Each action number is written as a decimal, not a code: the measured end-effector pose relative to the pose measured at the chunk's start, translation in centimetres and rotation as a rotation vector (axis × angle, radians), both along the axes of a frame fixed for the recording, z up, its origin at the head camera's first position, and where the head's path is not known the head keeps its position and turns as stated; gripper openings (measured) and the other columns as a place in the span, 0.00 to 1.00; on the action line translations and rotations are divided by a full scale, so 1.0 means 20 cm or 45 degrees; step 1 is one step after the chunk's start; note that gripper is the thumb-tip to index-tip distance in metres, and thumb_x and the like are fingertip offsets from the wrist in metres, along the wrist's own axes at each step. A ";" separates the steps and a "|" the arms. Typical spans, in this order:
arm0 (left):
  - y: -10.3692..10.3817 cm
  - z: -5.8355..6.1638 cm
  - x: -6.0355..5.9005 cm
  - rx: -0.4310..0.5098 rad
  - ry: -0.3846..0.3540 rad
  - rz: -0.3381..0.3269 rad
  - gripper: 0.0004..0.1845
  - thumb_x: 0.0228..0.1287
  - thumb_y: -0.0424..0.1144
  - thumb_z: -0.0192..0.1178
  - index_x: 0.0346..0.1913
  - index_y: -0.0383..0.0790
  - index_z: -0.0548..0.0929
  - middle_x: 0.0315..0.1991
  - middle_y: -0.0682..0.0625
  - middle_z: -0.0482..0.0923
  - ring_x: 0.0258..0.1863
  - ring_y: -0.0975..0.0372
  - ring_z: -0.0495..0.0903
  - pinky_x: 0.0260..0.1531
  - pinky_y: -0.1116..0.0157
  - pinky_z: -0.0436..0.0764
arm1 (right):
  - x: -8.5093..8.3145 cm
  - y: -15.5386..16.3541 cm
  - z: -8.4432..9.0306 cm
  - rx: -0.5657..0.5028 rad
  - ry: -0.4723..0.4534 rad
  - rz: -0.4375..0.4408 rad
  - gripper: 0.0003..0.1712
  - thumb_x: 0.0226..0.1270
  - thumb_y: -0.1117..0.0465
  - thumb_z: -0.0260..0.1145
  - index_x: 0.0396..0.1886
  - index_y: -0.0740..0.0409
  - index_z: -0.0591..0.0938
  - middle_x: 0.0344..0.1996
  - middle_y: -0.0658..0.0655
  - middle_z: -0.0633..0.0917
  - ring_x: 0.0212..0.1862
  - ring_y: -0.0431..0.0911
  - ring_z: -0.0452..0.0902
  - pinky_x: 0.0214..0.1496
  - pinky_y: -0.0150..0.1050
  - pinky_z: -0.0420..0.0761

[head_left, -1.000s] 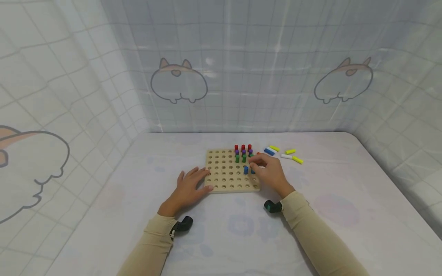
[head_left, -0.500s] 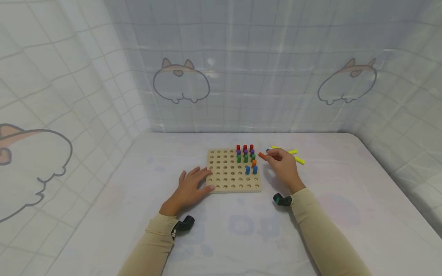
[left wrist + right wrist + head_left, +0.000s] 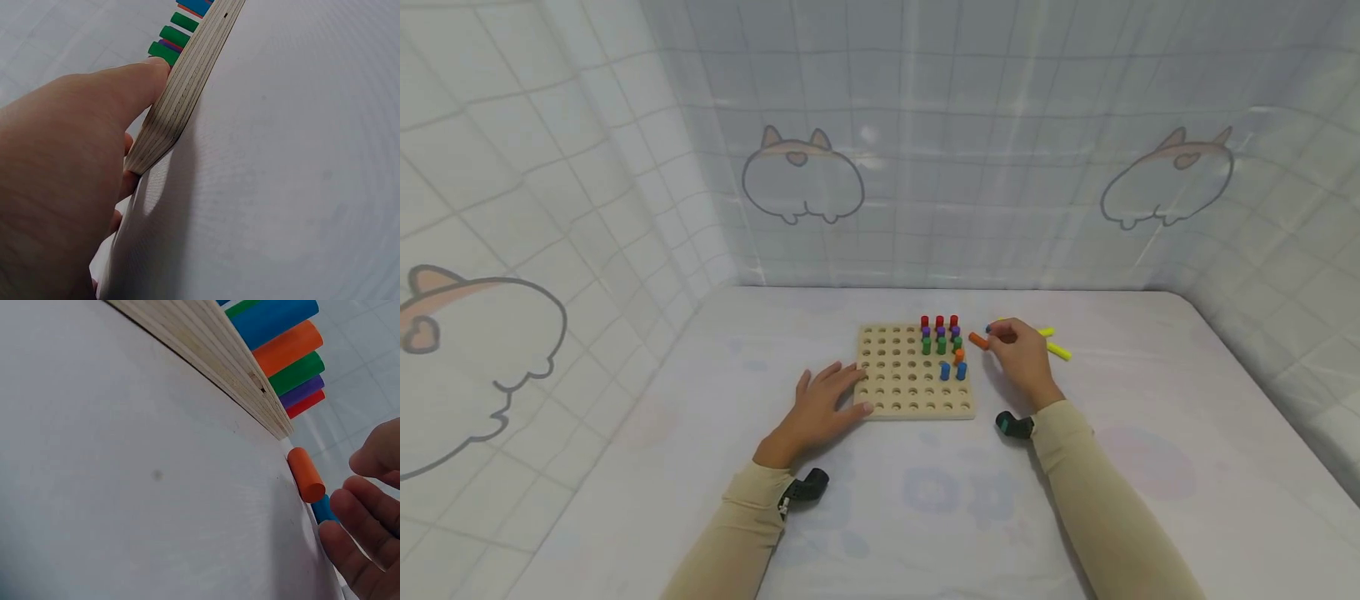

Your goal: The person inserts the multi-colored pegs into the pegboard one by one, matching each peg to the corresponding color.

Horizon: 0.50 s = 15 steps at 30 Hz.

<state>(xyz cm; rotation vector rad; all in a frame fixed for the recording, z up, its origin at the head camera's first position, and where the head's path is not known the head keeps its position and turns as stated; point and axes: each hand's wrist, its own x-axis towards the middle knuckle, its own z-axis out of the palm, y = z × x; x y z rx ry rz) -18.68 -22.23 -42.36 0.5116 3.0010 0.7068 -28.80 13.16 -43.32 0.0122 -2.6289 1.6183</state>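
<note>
Pegs [image 3: 942, 343] stand in the pegboard's [image 3: 895, 392] far right holes; loose pegs [image 3: 1058, 351] lie right of it.

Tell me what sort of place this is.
Probably a screened-off tabletop booth, not a lived-in room. A cartoon-printed curtain walls in a cloth-covered table. On it sit only a wooden pegboard and loose pegs, worked by two hands.

- Setting: a makeshift recording booth, not a lived-in room.
- Enclosure: pale grid-patterned fabric backdrop [image 3: 970, 167] hung on three sides, printed with cartoon corgi rumps [image 3: 802, 177].
- Work surface: table [image 3: 865, 517] draped in white cloth with faint pastel prints.
- Equipment: small dark wrist-worn cameras [image 3: 805, 486] strapped over beige sleeves [image 3: 1105, 517].
- Contents: wooden pegboard [image 3: 895, 392] with coloured pegs [image 3: 942, 343], as in a dexterity exercise.
</note>
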 end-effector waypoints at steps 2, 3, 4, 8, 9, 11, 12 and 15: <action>0.00 -0.01 0.00 -0.003 0.006 -0.002 0.36 0.69 0.61 0.57 0.75 0.49 0.68 0.75 0.50 0.63 0.77 0.50 0.53 0.69 0.34 0.36 | -0.01 -0.01 0.00 0.022 0.006 0.004 0.14 0.73 0.59 0.63 0.55 0.58 0.81 0.50 0.58 0.82 0.51 0.51 0.77 0.54 0.47 0.80; 0.00 -0.01 0.00 -0.002 0.011 -0.006 0.36 0.69 0.61 0.57 0.75 0.49 0.68 0.75 0.50 0.63 0.77 0.49 0.53 0.69 0.34 0.36 | -0.02 -0.01 -0.01 0.033 0.010 0.007 0.15 0.73 0.59 0.63 0.55 0.59 0.81 0.50 0.58 0.82 0.51 0.52 0.77 0.54 0.47 0.80; 0.00 -0.01 0.00 0.000 0.013 -0.007 0.36 0.69 0.61 0.57 0.75 0.49 0.68 0.75 0.50 0.63 0.77 0.50 0.53 0.69 0.34 0.36 | -0.02 -0.01 -0.01 0.042 0.014 0.016 0.15 0.73 0.59 0.63 0.55 0.59 0.80 0.49 0.59 0.82 0.51 0.52 0.77 0.55 0.48 0.80; 0.00 -0.03 0.00 0.008 0.030 -0.020 0.36 0.69 0.60 0.57 0.74 0.48 0.69 0.75 0.48 0.64 0.76 0.48 0.54 0.68 0.33 0.37 | -0.04 -0.02 -0.02 0.068 0.013 0.038 0.17 0.72 0.59 0.63 0.57 0.60 0.80 0.50 0.59 0.82 0.52 0.53 0.77 0.57 0.49 0.80; 0.00 -0.03 0.00 0.012 0.028 -0.020 0.36 0.69 0.60 0.58 0.74 0.48 0.70 0.75 0.48 0.64 0.76 0.48 0.54 0.68 0.33 0.37 | -0.04 -0.02 -0.02 0.073 0.006 0.043 0.17 0.72 0.59 0.64 0.57 0.60 0.80 0.50 0.59 0.82 0.52 0.53 0.77 0.58 0.50 0.79; 0.00 -0.03 0.01 0.011 0.032 -0.017 0.35 0.69 0.60 0.58 0.74 0.47 0.70 0.74 0.48 0.65 0.76 0.48 0.55 0.68 0.32 0.38 | -0.05 -0.03 -0.02 0.093 -0.008 0.053 0.17 0.72 0.59 0.64 0.57 0.59 0.80 0.51 0.59 0.82 0.53 0.54 0.76 0.59 0.51 0.78; 0.00 -0.02 0.01 0.009 0.033 -0.013 0.35 0.69 0.60 0.58 0.74 0.48 0.70 0.74 0.48 0.65 0.76 0.48 0.55 0.68 0.32 0.39 | -0.05 -0.04 -0.02 0.115 -0.009 0.064 0.17 0.72 0.59 0.64 0.57 0.59 0.80 0.51 0.59 0.82 0.54 0.54 0.76 0.60 0.52 0.78; 0.00 -0.01 0.02 0.020 0.035 -0.005 0.35 0.69 0.60 0.58 0.74 0.48 0.70 0.74 0.48 0.65 0.76 0.48 0.55 0.69 0.33 0.39 | -0.06 -0.05 -0.02 0.175 -0.024 0.097 0.18 0.72 0.59 0.65 0.59 0.57 0.80 0.52 0.58 0.82 0.55 0.54 0.76 0.61 0.52 0.77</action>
